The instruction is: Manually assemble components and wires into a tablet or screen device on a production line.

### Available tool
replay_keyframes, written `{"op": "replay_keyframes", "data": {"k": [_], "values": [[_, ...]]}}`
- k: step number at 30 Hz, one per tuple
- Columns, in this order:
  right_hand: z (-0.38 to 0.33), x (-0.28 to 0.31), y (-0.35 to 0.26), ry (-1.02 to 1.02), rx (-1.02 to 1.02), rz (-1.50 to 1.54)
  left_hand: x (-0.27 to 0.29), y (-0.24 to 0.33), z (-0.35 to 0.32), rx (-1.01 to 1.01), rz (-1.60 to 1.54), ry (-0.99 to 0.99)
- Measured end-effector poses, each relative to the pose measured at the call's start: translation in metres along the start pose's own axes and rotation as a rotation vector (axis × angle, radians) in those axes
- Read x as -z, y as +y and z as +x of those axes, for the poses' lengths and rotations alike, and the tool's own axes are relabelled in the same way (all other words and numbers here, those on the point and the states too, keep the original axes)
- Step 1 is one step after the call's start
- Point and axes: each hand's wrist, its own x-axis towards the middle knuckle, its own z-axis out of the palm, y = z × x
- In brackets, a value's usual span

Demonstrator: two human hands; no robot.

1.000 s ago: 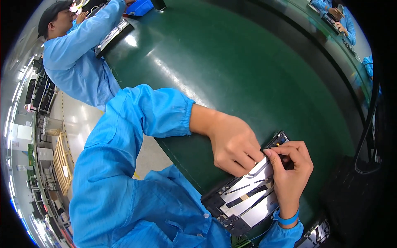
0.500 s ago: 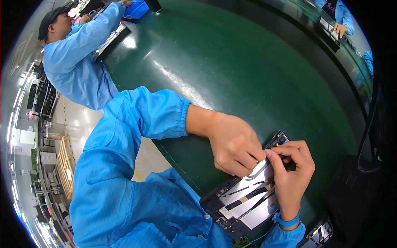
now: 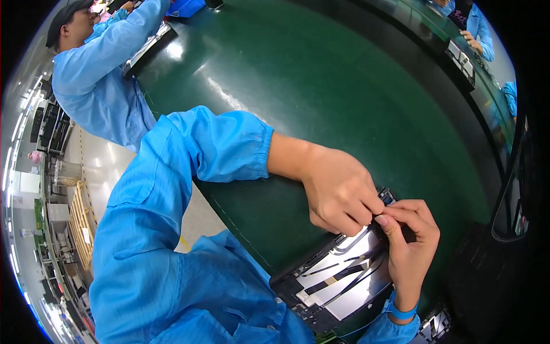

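An opened flat electronic device (image 3: 338,275), like a tablet chassis, lies tilted in front of me. Its inside shows a silver panel, black cables and dark circuit boards along the edges. Over its far end my left hand (image 3: 344,192) is closed, knuckles up, with thumb and finger pinched. My right hand (image 3: 411,243) comes from the lower right, its thumb and forefinger pinched so that the fingertips of both hands meet. Whatever lies between them is too small and covered to make out. Around my right wrist sits a blue wrist strap (image 3: 403,312) with a thin cord.
The green tabletop (image 3: 298,86) stretches away from me. At the far left a co-worker in a blue smock (image 3: 97,74) works beside a blue bin (image 3: 186,8). Another person's hand (image 3: 472,41) is near a device at the upper right. A second opened device (image 3: 434,327) lies bottom right.
Both hands have shifted slightly right in the picture and stay pinched together at the device's far end. The view has moved a little. At the upper right, the other person's hand has lifted off their device.
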Motion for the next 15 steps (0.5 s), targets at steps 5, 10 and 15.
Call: {"op": "replay_keyframes", "data": {"k": [5, 10, 15], "values": [[0.0013, 0.0071, -0.0010, -0.030, -0.084, 0.037, 0.0043, 0.0006, -0.0033, 0.068, 0.048, -0.047], [-0.0012, 0.0045, 0.0010, -0.042, -0.100, 0.068, -0.0002, 0.0011, -0.0082, 0.120, 0.017, -0.004], [-0.0021, -0.0005, 0.0038, -0.010, -0.097, 0.090, 0.0019, 0.0044, -0.0096, 0.064, 0.098, 0.005]]}}
